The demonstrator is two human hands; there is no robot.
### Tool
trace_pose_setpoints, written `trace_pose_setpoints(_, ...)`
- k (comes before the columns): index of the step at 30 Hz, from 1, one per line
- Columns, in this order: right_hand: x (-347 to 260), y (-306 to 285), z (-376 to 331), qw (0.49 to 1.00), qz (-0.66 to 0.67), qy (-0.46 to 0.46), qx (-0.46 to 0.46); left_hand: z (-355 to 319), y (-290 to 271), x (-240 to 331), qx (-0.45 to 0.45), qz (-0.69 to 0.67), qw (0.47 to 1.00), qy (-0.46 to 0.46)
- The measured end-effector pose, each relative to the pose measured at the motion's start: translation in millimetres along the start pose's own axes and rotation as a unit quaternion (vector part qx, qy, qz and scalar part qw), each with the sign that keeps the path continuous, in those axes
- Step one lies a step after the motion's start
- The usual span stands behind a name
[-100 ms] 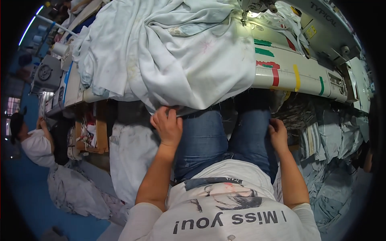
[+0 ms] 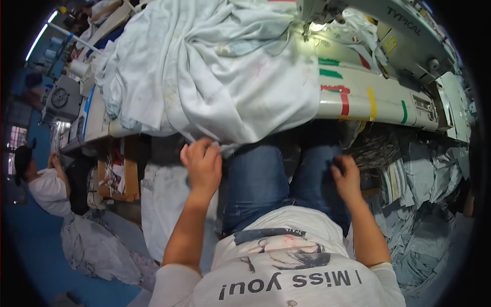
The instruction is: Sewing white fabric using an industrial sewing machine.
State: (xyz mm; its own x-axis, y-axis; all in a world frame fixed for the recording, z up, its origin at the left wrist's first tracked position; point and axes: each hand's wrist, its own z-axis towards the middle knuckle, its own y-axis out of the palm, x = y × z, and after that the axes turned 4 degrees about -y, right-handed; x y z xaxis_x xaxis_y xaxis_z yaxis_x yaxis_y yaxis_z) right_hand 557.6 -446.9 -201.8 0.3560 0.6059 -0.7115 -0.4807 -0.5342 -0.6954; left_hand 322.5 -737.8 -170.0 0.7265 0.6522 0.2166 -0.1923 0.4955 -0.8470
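A large white cloth [image 2: 245, 102] with a faint pink motif lies in folds over the sewing table and hangs past its front edge. My left hand [image 2: 203, 166] is at that hanging edge, fingers bent but apart; the tips are slightly blurred, and I see no cloth pinched between them. Over my right thigh is my right hand [image 2: 349, 178], loosely curled, with a gap between thumb and fingers and nothing visible in it. The sewing machine [image 2: 404, 30] stands at the far right, its lit needle area [image 2: 307, 33] beside the cloth's far right side.
Coloured tape strips [image 2: 372, 102] mark the table's front right edge. Under the table at left is a wooden box [image 2: 132, 174] of scraps. Pale fabric [image 2: 166, 204] hangs by my left leg, and heaped cloth [image 2: 434, 174] lies at right. Another person [image 2: 48, 189] sits at far left.
Both my hands have shifted slightly left and toward me. The whole view has also moved a little. The cloth keeps nearly the same folds.
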Motion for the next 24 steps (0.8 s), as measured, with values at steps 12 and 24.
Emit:
trace_pose_setpoints(12,-219.9,-70.7,38.7,0.853,-0.014,-0.504,0.136,53.8,-233.6,112.8,-0.007,-0.077,0.963,0.258)
trace_pose_setpoints(24,-186.8,-107.5,-1.2,0.858,0.181,-0.454,-0.155,61.5,-57.3,76.5,-0.431,-0.412,0.798,0.086)
